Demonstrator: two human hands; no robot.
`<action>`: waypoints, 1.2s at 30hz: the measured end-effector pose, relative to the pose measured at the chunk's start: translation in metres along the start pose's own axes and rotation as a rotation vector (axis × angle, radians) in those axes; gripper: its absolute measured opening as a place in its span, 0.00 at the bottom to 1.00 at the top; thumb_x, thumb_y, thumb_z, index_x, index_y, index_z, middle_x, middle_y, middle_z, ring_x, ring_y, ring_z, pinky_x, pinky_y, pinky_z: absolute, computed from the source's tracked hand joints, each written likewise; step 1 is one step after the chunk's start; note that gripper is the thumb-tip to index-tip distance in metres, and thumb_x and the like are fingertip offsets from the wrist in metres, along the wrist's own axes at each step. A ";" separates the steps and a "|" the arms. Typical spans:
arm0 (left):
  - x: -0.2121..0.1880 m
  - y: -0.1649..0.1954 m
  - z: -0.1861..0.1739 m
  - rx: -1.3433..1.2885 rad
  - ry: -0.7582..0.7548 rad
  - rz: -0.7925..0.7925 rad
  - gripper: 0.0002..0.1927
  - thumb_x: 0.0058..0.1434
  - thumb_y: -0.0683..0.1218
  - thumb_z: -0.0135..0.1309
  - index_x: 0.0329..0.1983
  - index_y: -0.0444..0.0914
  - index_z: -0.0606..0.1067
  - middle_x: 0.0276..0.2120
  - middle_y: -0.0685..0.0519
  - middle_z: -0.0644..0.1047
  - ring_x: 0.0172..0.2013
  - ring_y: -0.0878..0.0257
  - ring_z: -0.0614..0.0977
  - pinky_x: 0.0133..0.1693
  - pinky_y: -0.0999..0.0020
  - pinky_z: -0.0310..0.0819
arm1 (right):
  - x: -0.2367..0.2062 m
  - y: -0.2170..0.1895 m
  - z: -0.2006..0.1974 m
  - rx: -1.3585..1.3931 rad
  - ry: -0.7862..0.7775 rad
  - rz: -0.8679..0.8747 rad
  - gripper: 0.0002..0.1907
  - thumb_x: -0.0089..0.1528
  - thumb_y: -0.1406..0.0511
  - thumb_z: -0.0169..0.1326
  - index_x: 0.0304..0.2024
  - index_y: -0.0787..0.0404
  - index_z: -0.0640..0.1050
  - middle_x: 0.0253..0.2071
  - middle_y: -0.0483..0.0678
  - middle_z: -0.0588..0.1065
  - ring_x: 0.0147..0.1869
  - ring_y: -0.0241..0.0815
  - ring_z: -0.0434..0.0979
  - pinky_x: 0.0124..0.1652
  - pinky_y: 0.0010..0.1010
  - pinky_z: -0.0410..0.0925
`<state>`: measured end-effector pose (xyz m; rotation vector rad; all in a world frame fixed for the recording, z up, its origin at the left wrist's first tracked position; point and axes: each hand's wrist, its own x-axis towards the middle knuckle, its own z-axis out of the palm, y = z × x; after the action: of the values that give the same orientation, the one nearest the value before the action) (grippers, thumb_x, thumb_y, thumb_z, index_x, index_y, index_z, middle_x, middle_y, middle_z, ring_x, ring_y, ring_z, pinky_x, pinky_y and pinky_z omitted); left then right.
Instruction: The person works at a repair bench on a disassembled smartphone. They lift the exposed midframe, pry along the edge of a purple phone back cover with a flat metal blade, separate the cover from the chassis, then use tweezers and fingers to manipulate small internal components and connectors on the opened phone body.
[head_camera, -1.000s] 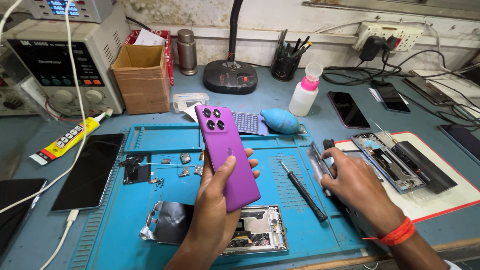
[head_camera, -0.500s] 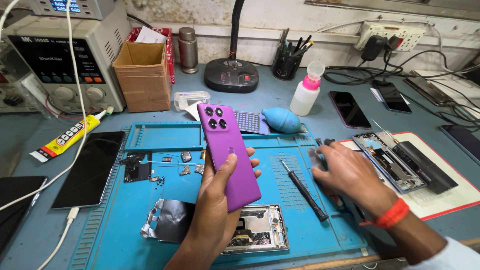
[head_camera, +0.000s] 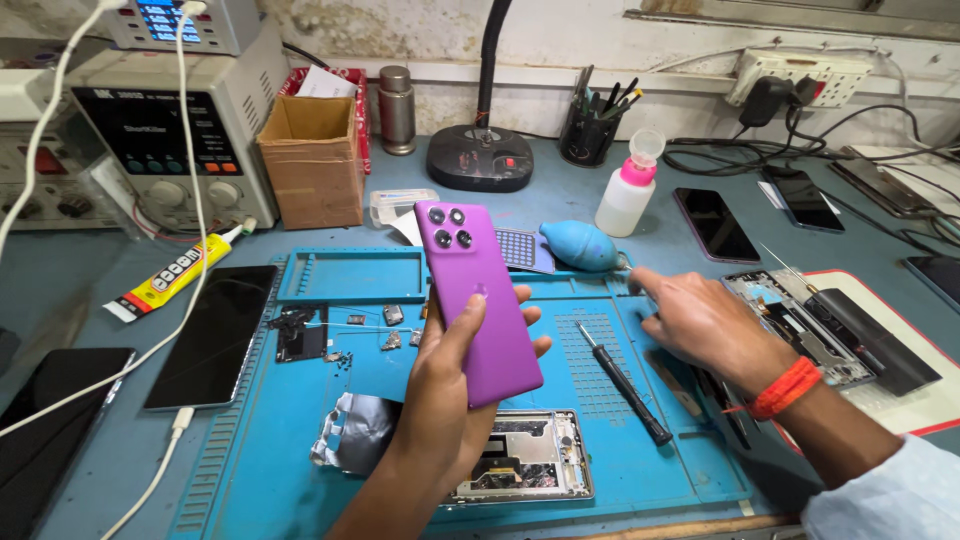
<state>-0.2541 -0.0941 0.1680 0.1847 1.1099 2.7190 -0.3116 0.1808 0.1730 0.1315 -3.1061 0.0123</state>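
My left hand (head_camera: 447, 395) grips a purple phone back cover (head_camera: 477, 295) upright above the blue work mat (head_camera: 300, 470), its three camera rings at the top. My right hand (head_camera: 698, 322), with an orange thread band at the wrist, reaches over the mat's right edge with its fingers pointing toward a blue air blower (head_camera: 583, 247). Whether it holds anything I cannot tell. A black screwdriver (head_camera: 622, 381) lies on the mat just left of that hand. An opened phone frame (head_camera: 525, 468) rests below the cover.
Small loose parts (head_camera: 300, 333) and foil (head_camera: 355, 432) lie on the mat. A dark phone (head_camera: 213, 336) on a white cable sits left, by a yellow glue tube (head_camera: 175, 273). A cardboard box (head_camera: 312, 160), a power supply (head_camera: 170, 125), a lamp base (head_camera: 482, 158) and a pink-capped bottle (head_camera: 628, 195) stand behind. A dismantled phone (head_camera: 820, 330) lies right.
My right hand has moved up and left along the mat's right edge toward the blower. The left hand has kept the purple cover nearly still.
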 end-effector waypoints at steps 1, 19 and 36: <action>0.002 0.002 0.000 -0.016 -0.016 -0.002 0.24 0.67 0.50 0.43 0.65 0.38 0.61 0.53 0.44 0.75 0.52 0.56 0.79 0.51 0.53 0.80 | 0.000 0.002 0.000 -0.031 -0.003 -0.018 0.18 0.57 0.61 0.59 0.49 0.57 0.77 0.36 0.59 0.80 0.43 0.60 0.81 0.45 0.50 0.73; 0.043 0.004 0.005 -0.030 -0.082 -0.061 0.24 0.68 0.45 0.41 0.68 0.40 0.59 0.55 0.38 0.76 0.52 0.48 0.81 0.49 0.49 0.81 | -0.027 0.013 -0.036 0.656 0.517 -0.081 0.11 0.59 0.66 0.64 0.44 0.61 0.84 0.33 0.47 0.82 0.33 0.34 0.80 0.32 0.26 0.70; 0.045 -0.004 -0.017 -0.038 -0.031 0.018 0.23 0.71 0.49 0.39 0.68 0.42 0.58 0.55 0.39 0.76 0.52 0.50 0.80 0.49 0.52 0.80 | 0.004 -0.082 0.007 1.778 0.105 -0.223 0.12 0.70 0.60 0.51 0.47 0.62 0.71 0.37 0.50 0.80 0.34 0.38 0.80 0.29 0.27 0.72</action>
<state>-0.3009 -0.0920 0.1549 0.2310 1.0519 2.7416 -0.3091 0.0983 0.1666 0.4211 -1.9033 2.4030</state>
